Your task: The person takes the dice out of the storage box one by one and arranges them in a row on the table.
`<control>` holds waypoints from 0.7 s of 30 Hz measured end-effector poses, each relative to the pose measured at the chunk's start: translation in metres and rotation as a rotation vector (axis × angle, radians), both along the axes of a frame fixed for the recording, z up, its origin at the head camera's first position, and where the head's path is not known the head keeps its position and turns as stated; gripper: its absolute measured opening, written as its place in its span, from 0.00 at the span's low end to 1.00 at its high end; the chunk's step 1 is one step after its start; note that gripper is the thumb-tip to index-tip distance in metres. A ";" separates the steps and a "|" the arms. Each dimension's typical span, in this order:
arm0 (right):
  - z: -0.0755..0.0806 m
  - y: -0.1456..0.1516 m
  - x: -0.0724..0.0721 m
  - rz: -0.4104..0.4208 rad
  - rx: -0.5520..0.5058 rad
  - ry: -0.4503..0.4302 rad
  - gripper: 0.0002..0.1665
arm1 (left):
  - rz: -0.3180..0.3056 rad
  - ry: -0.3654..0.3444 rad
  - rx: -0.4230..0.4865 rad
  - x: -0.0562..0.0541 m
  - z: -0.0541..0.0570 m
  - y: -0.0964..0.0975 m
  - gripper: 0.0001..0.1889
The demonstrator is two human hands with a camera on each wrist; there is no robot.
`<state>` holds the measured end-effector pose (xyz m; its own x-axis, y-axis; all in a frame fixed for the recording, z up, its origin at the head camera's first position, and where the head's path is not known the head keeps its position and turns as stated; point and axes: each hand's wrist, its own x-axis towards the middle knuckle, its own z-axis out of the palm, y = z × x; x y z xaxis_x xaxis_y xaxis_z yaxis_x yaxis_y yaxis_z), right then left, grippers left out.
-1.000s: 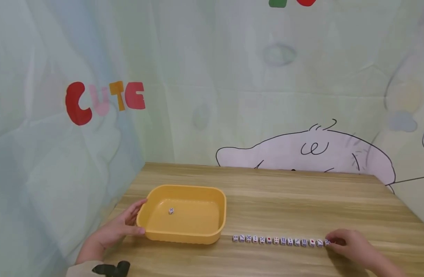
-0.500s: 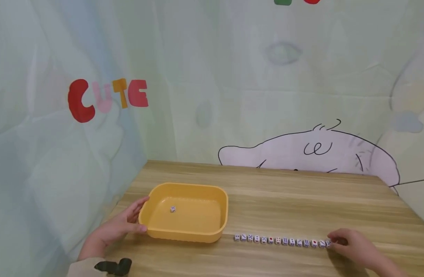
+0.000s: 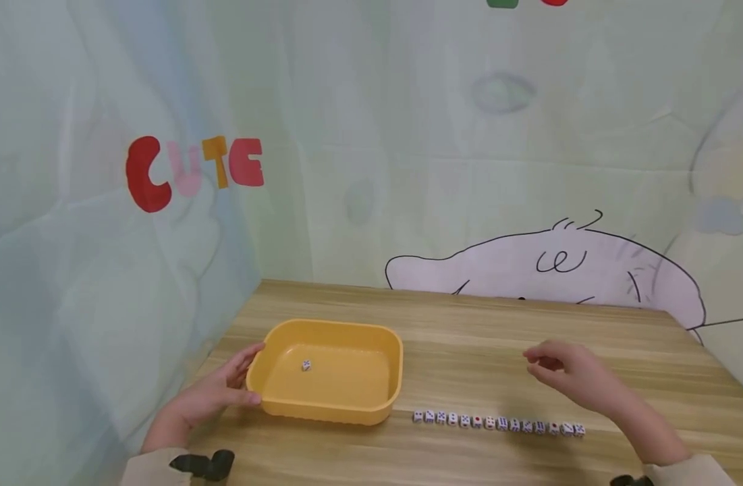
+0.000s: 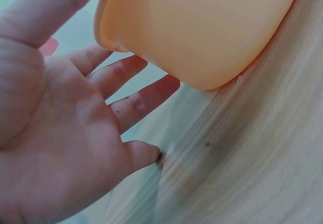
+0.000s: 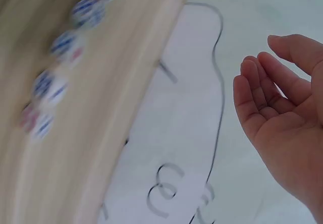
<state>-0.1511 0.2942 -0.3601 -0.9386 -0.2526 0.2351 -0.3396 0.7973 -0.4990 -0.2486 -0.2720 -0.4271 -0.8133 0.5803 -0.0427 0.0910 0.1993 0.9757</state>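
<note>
A yellow plastic tray stands on the left part of the table, with a single die inside. My left hand holds the tray's left end, its thumb at the near corner and fingers farther back; in the left wrist view the fingertips touch the tray's wall. A straight row of white dice with blue and red pips runs to the right of the tray. Above and behind the row's right part hovers my right hand, fingers loosely bent. Between them the right wrist view reveals nothing held.
The wooden table reaches back to a printed cloth wall with a cartoon drawing. Another cloth side closes in the left, near my left arm.
My right hand has let go of the die at the row's right end, then risen and moved left and away. The left hand stays at the tray; the view shifts slightly.
</note>
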 end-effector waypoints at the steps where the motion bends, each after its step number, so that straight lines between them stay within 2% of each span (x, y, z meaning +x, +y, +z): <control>1: 0.005 -0.009 -0.004 0.008 0.003 0.002 0.12 | 0.003 -0.002 -0.001 0.000 0.000 0.000 0.49; 8: 0.024 -0.065 -0.029 0.081 -0.021 0.010 0.13 | 0.030 0.028 -0.068 -0.001 0.003 0.001 0.49; 13: 0.027 -0.099 -0.045 0.160 -0.072 0.042 0.12 | 0.032 0.031 -0.081 0.001 0.004 0.002 0.49; 21: 0.033 -0.146 -0.064 0.197 -0.140 -0.008 0.14 | 0.038 0.014 -0.055 0.003 0.003 0.003 0.49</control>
